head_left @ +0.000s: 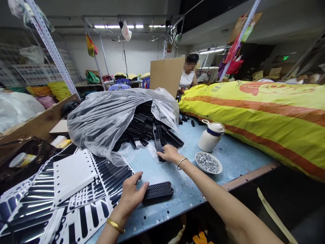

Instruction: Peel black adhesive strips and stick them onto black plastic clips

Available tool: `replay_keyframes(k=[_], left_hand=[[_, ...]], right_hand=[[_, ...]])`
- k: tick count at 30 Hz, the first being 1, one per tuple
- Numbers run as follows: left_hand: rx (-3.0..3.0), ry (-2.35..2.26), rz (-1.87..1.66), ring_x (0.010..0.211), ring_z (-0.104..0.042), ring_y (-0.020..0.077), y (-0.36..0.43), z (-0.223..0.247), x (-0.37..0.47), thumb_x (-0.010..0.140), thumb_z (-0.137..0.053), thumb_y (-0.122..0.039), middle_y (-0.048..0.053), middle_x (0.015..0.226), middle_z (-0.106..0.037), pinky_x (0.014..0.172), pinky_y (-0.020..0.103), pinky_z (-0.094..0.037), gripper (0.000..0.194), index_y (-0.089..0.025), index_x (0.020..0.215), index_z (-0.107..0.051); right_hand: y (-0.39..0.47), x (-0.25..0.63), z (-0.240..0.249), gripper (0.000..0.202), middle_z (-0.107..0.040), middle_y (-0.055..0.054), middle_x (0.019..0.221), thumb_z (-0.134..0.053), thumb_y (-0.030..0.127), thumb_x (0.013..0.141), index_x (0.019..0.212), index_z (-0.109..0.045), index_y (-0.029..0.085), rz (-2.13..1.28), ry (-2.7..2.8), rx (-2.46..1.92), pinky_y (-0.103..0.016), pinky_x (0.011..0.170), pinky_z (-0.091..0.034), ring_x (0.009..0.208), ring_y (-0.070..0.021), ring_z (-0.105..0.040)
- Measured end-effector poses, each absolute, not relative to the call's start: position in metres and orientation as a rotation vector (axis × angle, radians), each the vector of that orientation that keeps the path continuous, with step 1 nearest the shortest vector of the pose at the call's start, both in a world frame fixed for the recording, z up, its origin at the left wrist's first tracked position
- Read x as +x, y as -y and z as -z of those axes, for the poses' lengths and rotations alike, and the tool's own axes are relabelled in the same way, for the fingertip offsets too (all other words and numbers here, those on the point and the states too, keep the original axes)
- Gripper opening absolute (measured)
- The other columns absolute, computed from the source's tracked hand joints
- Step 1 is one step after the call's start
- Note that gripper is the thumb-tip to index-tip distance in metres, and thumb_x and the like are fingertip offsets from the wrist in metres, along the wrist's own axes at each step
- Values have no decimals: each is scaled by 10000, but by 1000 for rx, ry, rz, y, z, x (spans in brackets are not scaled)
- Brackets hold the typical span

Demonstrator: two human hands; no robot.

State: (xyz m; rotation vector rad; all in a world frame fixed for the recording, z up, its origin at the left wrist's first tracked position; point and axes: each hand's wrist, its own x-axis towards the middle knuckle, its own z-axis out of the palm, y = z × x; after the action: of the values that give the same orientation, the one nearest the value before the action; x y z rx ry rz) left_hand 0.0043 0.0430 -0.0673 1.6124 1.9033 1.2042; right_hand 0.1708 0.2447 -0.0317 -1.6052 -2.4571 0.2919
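My right hand (170, 154), with a silver bangle at the wrist, pinches the near end of a long black plastic piece (157, 144) at the front of a heap of similar black pieces (137, 127). The heap spills from a clear plastic bag (106, 115). My left hand (132, 191), a gold bangle on its wrist, has thumb and fingers apart. Its thumb is at the left end of two black textured handle-like pieces (159, 192) lying side by side on the blue tabletop (182, 196). Whether the thumb touches them I cannot tell.
Right of my right hand are a bowl of small metal parts (208, 162) and a lidded white jar (209, 137). A large yellow sack (254, 118) lines the right side. White sheets with black strips (83, 217) cover the left. Beyond a cardboard sheet (166, 74) sits a person (188, 78).
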Motion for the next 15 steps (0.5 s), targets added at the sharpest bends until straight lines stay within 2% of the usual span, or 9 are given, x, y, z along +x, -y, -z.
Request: replay_keyframes(k=[4, 7, 11, 15], left_hand=[[1540, -1910, -1295, 805, -751, 280, -51, 67, -8, 729, -642, -375, 117, 860, -788, 782, 407, -605, 363, -141, 986, -746], [1475, -1913, -1313, 758, -743, 255, -53, 66, -15, 719, -647, -353, 91, 804, -777, 767, 390, -601, 328, -147, 956, -742], [1422, -1906, -1276, 719, -726, 220, -62, 68, -23, 745, -627, -303, 56, 767, -754, 729, 351, -594, 297, -144, 976, -725], [1428, -1912, -1213, 737, -717, 233, -80, 63, -26, 774, -579, -243, 94, 815, -750, 729, 371, -586, 331, -113, 1050, -704]], right_hand=[[-232, 154, 41, 246, -718, -141, 966, -703, 348, 826, 923, -708, 123, -204, 2555, -1575, -270, 687, -418, 895, -250, -663], [-217, 152, 51, 226, -688, -153, 1062, -697, 263, 833, 1010, -676, 125, -183, 2634, -1496, -286, 781, -430, 985, -265, -641], [-209, 153, 57, 175, -671, -154, 1066, -676, 240, 843, 983, -660, 137, -178, 2688, -1437, -308, 839, -426, 1016, -274, -618], [-206, 152, 45, 113, -681, -144, 996, -651, 222, 805, 897, -654, 156, -165, 2672, -1371, -318, 803, -432, 957, -273, -627]])
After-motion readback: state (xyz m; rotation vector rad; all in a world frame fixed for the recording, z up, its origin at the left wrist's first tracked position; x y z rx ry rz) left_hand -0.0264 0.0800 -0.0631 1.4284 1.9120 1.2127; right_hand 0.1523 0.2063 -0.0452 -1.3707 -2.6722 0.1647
